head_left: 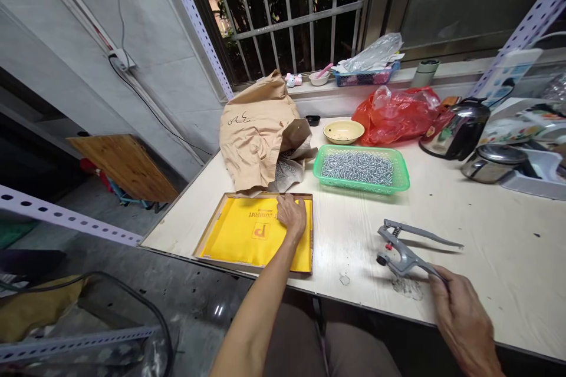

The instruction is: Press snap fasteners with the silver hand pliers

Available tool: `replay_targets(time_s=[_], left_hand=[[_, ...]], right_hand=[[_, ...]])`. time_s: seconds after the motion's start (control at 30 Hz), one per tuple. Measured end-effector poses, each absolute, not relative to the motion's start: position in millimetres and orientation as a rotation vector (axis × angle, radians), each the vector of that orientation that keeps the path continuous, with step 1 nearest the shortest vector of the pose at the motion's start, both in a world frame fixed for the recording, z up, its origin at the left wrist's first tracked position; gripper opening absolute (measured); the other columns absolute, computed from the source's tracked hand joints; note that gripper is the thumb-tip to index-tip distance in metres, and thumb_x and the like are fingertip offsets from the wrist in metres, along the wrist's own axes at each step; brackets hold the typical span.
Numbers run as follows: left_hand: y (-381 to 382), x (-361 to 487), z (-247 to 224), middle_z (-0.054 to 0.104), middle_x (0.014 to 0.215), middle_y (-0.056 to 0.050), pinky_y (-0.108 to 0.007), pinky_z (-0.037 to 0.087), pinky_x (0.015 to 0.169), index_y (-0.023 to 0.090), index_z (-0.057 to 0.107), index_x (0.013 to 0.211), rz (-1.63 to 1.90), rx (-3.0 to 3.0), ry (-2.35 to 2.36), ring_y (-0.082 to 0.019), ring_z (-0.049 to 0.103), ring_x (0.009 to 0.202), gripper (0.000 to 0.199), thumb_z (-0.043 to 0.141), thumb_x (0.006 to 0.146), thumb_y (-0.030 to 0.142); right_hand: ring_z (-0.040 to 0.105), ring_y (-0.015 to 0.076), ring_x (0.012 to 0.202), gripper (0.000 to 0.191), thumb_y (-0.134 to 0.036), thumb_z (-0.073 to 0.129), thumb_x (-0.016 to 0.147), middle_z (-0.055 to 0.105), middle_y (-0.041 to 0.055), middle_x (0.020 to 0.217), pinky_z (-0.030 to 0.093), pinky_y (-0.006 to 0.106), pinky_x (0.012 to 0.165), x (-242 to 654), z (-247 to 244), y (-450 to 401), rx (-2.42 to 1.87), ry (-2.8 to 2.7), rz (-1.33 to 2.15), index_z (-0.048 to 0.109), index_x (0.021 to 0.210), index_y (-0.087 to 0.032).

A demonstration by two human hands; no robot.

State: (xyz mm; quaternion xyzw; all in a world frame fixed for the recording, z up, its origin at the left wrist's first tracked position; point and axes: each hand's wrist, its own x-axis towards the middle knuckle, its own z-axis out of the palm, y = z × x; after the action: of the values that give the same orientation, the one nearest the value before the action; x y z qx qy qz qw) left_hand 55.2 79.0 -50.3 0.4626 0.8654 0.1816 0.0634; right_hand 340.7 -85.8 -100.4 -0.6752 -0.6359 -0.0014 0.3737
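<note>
My left hand [292, 216] rests over the far right part of a shallow cardboard box [312, 247]. Its fingers are curled down at a yellow printed sheet [239, 235] lying in the box; whether something small is between the fingertips is hidden. At the front right of the table, my right hand [464, 315] grips one handle of grey snap fastener pliers [409, 259]. The pliers' jaws point left and their other handle stands apart. Beyond them is a green plastic basket [405, 172] full of small silvery metal pieces [356, 166].
A crumpled brown paper bag [254, 135] stands behind the box, with more metal pieces at its mouth. Along the back are a cream bowl [344, 131], a red plastic bag [393, 115], a kettle [460, 126] and a lidded metal pot [493, 162]. The table's front edge [375, 308] is close.
</note>
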Motion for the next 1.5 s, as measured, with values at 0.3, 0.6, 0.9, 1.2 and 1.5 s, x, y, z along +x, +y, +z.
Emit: replay_targets(time_s=[0.3,0.6,0.9,1.2,1.5], left_hand=[[82.0,53.2,-42.9,0.056,0.112,-0.011,-0.038,0.046,0.073,0.022,0.056,0.102,0.597,1.272,2.559,-0.027,0.061,0.098,0.02,0.047,0.084,0.024],[64.9,35.1,-25.1,0.068,0.096,-0.009,-0.036,0.044,0.071,0.022,0.062,0.09,0.506,1.324,2.454,-0.027,0.063,0.093,0.016,0.05,0.08,0.024],[42.6,0.6,-17.2,0.065,0.097,-0.005,-0.029,0.041,0.067,0.021,0.059,0.086,-0.033,1.88,2.169,-0.022,0.06,0.089,0.016,0.051,0.073,0.015],[54.7,2.0,-19.9,0.057,0.097,-0.009,-0.028,0.04,0.067,0.018,0.061,0.095,-0.148,2.38,1.881,-0.022,0.057,0.09,0.019,0.044,0.086,0.018],[57.0,0.7,-24.5,0.061,0.09,-0.01,-0.027,0.04,0.071,0.013,0.066,0.088,-0.115,2.317,1.889,-0.019,0.059,0.083,0.022,0.045,0.085,0.017]], right_hand=[[0.059,0.0224,0.089,0.031,-0.042,0.032,0.095,0.061,0.0077,0.095,0.046,0.034,0.076,343.6,-104.6,-85.2,-1.651,-1.72,0.117,0.053,0.103,-0.02],[0.058,0.0204,0.088,0.022,-0.032,0.038,0.096,0.062,0.0067,0.095,0.044,0.035,0.078,342.4,-98.9,-84.0,-1.434,-2.044,0.298,0.054,0.106,-0.02],[0.054,0.0181,0.081,0.023,-0.028,0.037,0.097,0.062,0.0058,0.089,0.039,0.033,0.072,312.2,-82.2,-65.9,-1.383,-2.271,0.28,0.058,0.101,-0.02],[0.052,0.0196,0.09,0.025,-0.029,0.037,0.097,0.061,0.0076,0.098,0.039,0.033,0.074,313.2,-76.8,-59.0,-1.412,-2.331,0.281,0.059,0.104,-0.021],[0.051,0.0186,0.086,0.025,-0.031,0.042,0.095,0.063,0.0068,0.092,0.036,0.031,0.073,314.0,-68.4,-45.7,-1.465,-2.288,0.133,0.064,0.103,-0.02]])
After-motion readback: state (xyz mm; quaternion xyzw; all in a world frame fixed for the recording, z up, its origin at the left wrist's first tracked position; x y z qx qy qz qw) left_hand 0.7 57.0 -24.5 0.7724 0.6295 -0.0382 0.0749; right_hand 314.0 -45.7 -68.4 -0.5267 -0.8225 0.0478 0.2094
